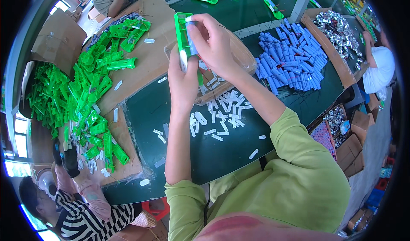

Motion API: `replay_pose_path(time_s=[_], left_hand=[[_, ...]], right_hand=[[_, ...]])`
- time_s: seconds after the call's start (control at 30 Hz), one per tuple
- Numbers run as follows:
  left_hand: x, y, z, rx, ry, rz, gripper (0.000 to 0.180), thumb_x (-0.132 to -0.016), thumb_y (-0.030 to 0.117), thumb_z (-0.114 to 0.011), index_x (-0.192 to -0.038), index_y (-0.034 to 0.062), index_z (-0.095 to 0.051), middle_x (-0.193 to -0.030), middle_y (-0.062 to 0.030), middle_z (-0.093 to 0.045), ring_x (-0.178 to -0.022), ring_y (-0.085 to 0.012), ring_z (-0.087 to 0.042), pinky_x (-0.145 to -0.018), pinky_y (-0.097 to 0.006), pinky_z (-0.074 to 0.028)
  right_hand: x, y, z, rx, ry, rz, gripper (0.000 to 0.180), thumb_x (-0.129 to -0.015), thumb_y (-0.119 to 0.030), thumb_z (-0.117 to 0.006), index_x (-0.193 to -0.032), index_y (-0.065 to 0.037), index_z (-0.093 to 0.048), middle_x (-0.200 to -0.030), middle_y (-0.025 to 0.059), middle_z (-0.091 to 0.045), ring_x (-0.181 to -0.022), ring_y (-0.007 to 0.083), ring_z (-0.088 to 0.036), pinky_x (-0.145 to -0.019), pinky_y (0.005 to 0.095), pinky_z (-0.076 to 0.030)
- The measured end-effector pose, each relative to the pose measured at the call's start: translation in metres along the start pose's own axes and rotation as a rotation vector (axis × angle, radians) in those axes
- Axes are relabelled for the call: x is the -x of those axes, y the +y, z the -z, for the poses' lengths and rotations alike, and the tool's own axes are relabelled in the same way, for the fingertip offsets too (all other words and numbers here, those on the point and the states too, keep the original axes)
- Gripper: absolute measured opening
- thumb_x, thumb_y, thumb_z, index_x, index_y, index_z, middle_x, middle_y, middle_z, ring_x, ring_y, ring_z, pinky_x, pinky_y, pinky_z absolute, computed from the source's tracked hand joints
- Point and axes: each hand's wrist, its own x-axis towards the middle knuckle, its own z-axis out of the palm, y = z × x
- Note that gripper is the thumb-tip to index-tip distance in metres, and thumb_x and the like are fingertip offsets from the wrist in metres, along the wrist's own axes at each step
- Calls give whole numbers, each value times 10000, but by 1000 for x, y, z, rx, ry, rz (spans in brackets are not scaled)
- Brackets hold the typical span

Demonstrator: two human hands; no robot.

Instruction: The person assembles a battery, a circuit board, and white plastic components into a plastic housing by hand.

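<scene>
Over the far middle of the table, my left hand is closed around the lower part of a green plastic flashlight casing, tilted nearly upright. My right hand pinches a blue cylindrical battery along the casing's open side. How deep the battery sits in the casing is hidden by my fingers. A white oval piece shows at my left thumb. Below my hands lies a scatter of small white strips, next to a cardboard tray holding more of them.
Blue batteries with thin wires are heaped at right. A large pile of green casings covers the left side. Silvery round parts lie at far right. Co-workers sit at lower left, far left and right; one's gloved hand reaches the casings.
</scene>
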Motion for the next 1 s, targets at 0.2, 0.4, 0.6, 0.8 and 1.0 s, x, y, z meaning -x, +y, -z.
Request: replay_pose_path(time_s=[0.2,0.4,0.6,0.8,1.0], left_hand=[[0,-3,2,2,6,37,360,-852,58,-443,-1207,-1,-443,-864,-67,-574,-647,-112,-567,-544,-242,-457],[2,-1,0,-12,16,122,302,-856,55,-458,-1152,3,-493,-892,-41,-555,-753,-86,-535,-640,-237,-444],[1,-11,0,-10,6,76,308,-863,67,-436,-1164,1,-450,-847,-76,-573,-646,-119,-578,-537,-250,-458],[1,-10,1,183,-67,178,288,-874,66,-417,-1153,3,-455,-863,-76,-559,-635,-111,-564,-539,-243,-469],[0,-10,3,249,-115,280,276,-878,77,-420,-1140,2,-458,-878,-78,-556,-630,-110,-561,-528,-236,-471]], right_hand=[[2,8,-4,50,-36,4,199,-866,-108,-578,-1036,-12,-539,-874,64,-530,-664,84,-501,-581,224,-413],[3,17,-5,108,25,142,295,-843,-85,-589,-1122,-41,-503,-1037,106,-474,-808,155,-498,-729,274,-420],[0,26,-3,178,-52,229,263,-863,-81,-523,-1123,-44,-511,-1106,108,-483,-951,209,-493,-832,319,-408],[-6,32,1,-6,-199,213,250,-861,-42,-454,-1103,-36,-515,-1161,101,-485,-1040,233,-485,-895,319,-390],[-7,34,3,21,-210,218,245,-856,-33,-452,-1094,-28,-512,-1156,113,-488,-1042,240,-486,-892,316,-395]])
